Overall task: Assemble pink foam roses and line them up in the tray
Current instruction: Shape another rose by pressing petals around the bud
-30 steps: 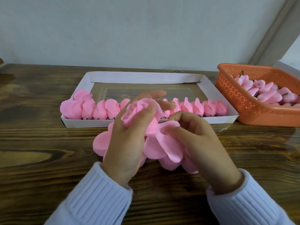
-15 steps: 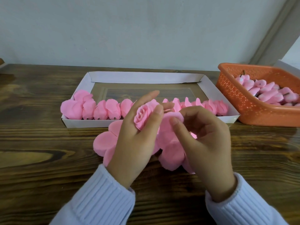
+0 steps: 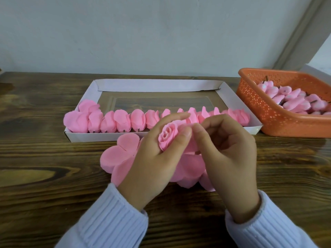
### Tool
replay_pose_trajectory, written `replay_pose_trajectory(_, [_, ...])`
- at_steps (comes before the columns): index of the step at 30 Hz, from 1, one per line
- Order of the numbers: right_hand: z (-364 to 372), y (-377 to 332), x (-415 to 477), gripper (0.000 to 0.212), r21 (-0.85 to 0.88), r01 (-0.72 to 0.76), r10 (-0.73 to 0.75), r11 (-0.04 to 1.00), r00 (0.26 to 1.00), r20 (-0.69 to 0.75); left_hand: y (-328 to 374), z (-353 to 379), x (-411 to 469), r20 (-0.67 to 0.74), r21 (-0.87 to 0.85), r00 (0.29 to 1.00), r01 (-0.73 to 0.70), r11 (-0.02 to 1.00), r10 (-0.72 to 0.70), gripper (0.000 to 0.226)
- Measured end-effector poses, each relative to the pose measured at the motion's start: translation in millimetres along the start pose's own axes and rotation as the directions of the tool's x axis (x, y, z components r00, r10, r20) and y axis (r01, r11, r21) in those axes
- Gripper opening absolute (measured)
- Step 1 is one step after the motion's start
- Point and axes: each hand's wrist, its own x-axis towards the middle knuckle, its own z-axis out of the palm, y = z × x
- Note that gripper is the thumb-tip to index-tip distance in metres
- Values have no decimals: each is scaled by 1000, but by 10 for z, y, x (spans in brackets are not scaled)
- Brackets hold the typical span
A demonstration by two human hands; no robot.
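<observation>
Head view: left hand (image 3: 152,163) grips the rose (image 3: 167,138); right hand (image 3: 227,158) seemingly pinches its edge, both hiding much of the petals (image 3: 121,153) beneath.

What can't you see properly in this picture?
All in the head view:
- The row of roses in the tray: its middle is behind the left hand and right hand, so no count.
- The held rose: the left hand covers its underside.
- The petals: mostly under both hands.
- The basket: cut off by the right edge.
</observation>
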Motion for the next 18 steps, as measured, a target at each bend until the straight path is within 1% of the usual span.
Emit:
replay_pose_trajectory(2, [4, -17, 0, 10, 77, -2, -1, 997, 999, 41, 8, 10, 2, -3, -4, 1000, 2, 1000, -2, 17])
replay_pose_trajectory(4, [5, -23, -6, 13, 143, 1, -11, 990, 998, 69, 2, 10, 5, -12, -5, 1000, -9, 1000, 9, 17])
replay_pose_trajectory(6, [4, -16, -7, 10, 158, 4, -14, 987, 998, 64, 6, -3, 25, -20, -16, 999, -25, 1000, 25, 15])
replay_pose_trajectory(8, [-2, 6, -4, 5, 177, -37, 28, 984, 998, 54, 6, -12, 37, -12, -28, 998, -54, 998, 53, 24])
replay_pose_trajectory(10, [8, 24, 0, 11, 222, -123, 103, 967, 990, 100, -8, -22, 48, -35, -116, 999, -41, 992, 37, 25])
replay_pose_trajectory(12, [36, 35, -7, 22, 256, -209, 157, 944, 965, 209, -15, -21, 57, -65, -265, 998, -17, 964, 0, 24])
replay_pose_trajectory(14, [64, 43, -34, 32, 260, -261, 176, 930, 935, 308, -9, -14, 60, -70, -388, 997, -1, 922, -28, 32])
replay_pose_trajectory(16, [81, 48, -65, 39, 208, -253, 169, 945, 920, 355, -8, -15, 64, -61, -457, 997, 17, 889, -50, 36])
replay_pose_trajectory(18, [95, 41, -86, 42, 167, -229, 156, 959, 919, 361, 3, -21, 65, -48, -485, 997, 27, 874, -58, 36])
